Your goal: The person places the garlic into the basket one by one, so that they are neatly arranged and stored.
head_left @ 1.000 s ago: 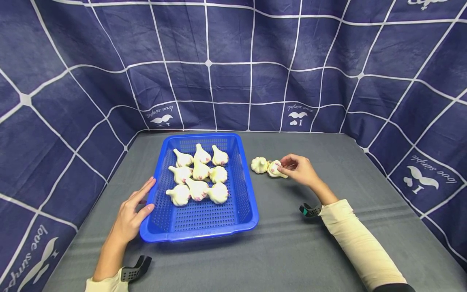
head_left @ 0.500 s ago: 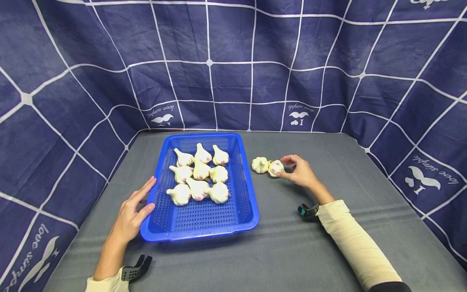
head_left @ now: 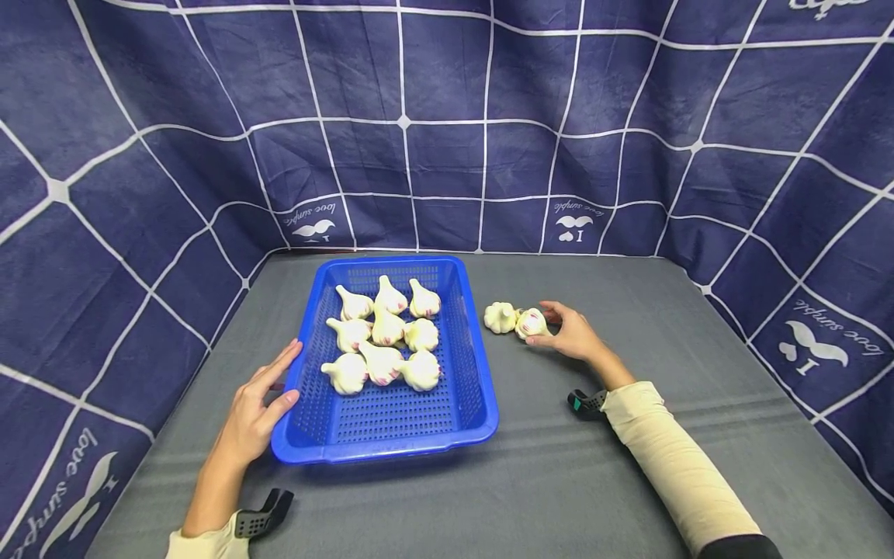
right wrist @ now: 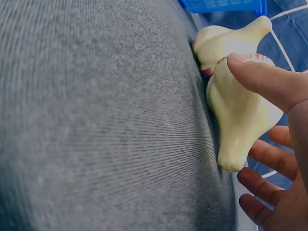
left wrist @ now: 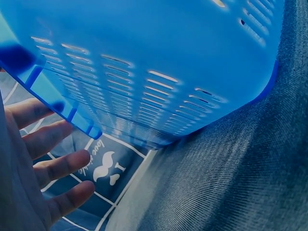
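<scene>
My right hand is at a white garlic bulb with pink streaks, lying on the grey cloth. In the right wrist view the thumb presses the bulb's rounded end while the other fingers spread on its far side. The bulb's stem points back toward the palm. Against its left side sits a second garlic bulb. My left hand rests at the left rim of a blue plastic basket, its fingers extended along the outside. Several garlic bulbs lie in rows inside the basket.
Grey cloth covers the table under everything. Dark blue curtains with white grid lines rise at the back and both sides. A black wrist strap shows on the left arm, another on the right.
My right hand has shifted from the bulb's upper right to around its right side, thumb and fingers now straddling it. The bulb has turned slightly. My left hand and the basket have stayed put.
</scene>
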A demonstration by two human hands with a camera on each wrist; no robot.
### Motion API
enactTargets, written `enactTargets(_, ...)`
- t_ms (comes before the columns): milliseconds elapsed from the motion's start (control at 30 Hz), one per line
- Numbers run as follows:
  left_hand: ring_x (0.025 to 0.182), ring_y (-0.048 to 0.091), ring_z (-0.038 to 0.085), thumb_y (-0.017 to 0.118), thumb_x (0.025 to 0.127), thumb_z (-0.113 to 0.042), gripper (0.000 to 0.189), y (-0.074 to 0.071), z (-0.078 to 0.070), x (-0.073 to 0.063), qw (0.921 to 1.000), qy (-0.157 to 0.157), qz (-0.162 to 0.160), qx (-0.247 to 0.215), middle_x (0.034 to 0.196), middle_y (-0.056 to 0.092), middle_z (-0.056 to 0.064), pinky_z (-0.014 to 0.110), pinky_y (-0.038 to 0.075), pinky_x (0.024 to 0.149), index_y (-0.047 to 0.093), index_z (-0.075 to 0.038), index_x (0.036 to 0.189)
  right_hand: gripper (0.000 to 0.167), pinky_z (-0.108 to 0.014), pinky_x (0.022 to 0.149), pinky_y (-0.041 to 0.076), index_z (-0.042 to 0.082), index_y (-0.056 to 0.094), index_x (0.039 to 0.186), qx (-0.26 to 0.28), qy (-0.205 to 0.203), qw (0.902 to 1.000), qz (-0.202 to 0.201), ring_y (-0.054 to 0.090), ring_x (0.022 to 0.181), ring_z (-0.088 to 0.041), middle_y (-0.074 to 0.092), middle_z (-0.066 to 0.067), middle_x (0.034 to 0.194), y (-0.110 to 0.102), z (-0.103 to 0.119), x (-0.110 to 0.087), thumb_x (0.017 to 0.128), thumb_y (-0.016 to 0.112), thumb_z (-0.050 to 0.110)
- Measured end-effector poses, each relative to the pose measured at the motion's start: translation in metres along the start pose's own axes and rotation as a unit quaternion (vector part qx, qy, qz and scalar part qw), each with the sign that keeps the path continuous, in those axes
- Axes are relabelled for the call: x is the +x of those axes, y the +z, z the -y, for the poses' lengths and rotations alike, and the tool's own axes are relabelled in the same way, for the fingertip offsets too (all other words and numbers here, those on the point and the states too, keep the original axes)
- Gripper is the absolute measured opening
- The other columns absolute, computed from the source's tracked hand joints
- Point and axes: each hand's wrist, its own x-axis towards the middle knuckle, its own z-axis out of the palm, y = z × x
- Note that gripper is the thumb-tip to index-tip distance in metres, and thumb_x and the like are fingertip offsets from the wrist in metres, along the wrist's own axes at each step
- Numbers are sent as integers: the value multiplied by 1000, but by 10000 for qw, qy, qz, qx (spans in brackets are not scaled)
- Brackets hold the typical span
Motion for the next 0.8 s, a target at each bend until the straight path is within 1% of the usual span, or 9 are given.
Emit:
enactTargets(200, 118, 47, -4, 59, 82, 0, 60, 1, 2, 0, 10000, 41, -2, -3, 146, 49, 18, 14, 41, 83, 51, 0, 142, 81, -53, 95, 43, -3, 54, 135, 46, 143, 9999, -65, 62, 110, -37, 67, -23, 117, 4, -5, 1, 71, 88, 31)
enactTargets(400, 119, 46, -5, 59, 84, -2, 60, 1, 1, -1, 10000, -65, 43, 30, 147, 48, 16, 15, 41, 83, 51, -3, 143, 78, -52, 96, 43, 1, 57, 134, 122, 301, 9995, -41, 61, 112, -36, 67, -23, 118, 6, -5, -1, 71, 87, 36)
enactTargets(467, 119, 46, -4, 59, 84, -2, 60, 1, 0, 0, 9999, -91, 51, 31, 148, 48, 16, 16, 40, 84, 51, -3, 143, 75, -51, 95, 43, 1, 58, 132, 157, 305, 9994, -61, 61, 110, -35, 67, -23, 116, 6, -3, -1, 72, 86, 37)
enactTargets(667, 118, 47, -3, 58, 84, -2, 60, 0, 1, -1, 10000, -68, 33, 48, 148, 48, 16, 15, 41, 84, 51, -3, 143, 62, -46, 87, 46, 1, 66, 120, 218, 268, 9993, -173, 63, 100, -31, 70, -18, 106, 8, -1, -1, 73, 85, 36)
enactTargets(800, 117, 47, -3, 58, 84, -2, 60, 1, 1, -2, 9999, -73, 14, 74, 148, 48, 16, 16, 40, 83, 51, -3, 143, 61, -44, 83, 46, 1, 67, 118, 76, 275, 9991, -307, 65, 96, -30, 71, -16, 103, 5, -2, -4, 73, 85, 38)
